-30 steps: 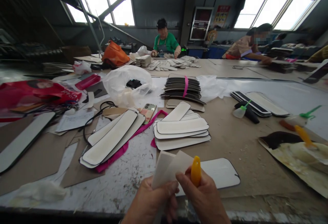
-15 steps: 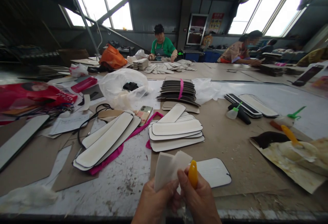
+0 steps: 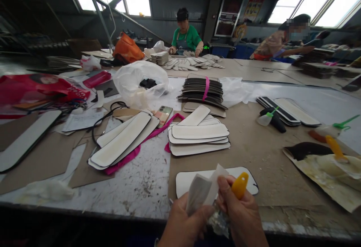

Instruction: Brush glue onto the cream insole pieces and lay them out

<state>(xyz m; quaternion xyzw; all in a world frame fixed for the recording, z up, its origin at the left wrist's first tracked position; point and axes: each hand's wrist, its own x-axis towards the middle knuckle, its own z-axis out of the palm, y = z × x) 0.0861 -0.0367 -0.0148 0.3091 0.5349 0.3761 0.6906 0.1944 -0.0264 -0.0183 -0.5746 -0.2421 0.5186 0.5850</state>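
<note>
My left hand (image 3: 184, 222) pinches a folded white paper strip (image 3: 203, 188) at the near edge of the table. My right hand (image 3: 242, 217) is closed around a tool with a yellow-orange tip (image 3: 239, 185) and also touches the strip. Both hands hover just in front of a single white rounded panel with a black rim (image 3: 191, 179) that lies flat on brown cardboard. Beyond it sits a stack of similar white panels (image 3: 199, 138). Another fan of long white panels (image 3: 124, 145) lies to the left on a pink ribbon.
A banded stack of dark panels (image 3: 203, 92), a clear plastic bag (image 3: 141, 87), a phone (image 3: 163, 114) and glue bottles (image 3: 266, 118) lie farther back. A stained sheet with a brush (image 3: 324, 164) is at right. Two other people work at the far end.
My hands have dropped lower and shifted right, toward the table edge. The paper strip is now more crumpled and folded, and the yellow tool tip tilts to the right. The camera moved slightly.
</note>
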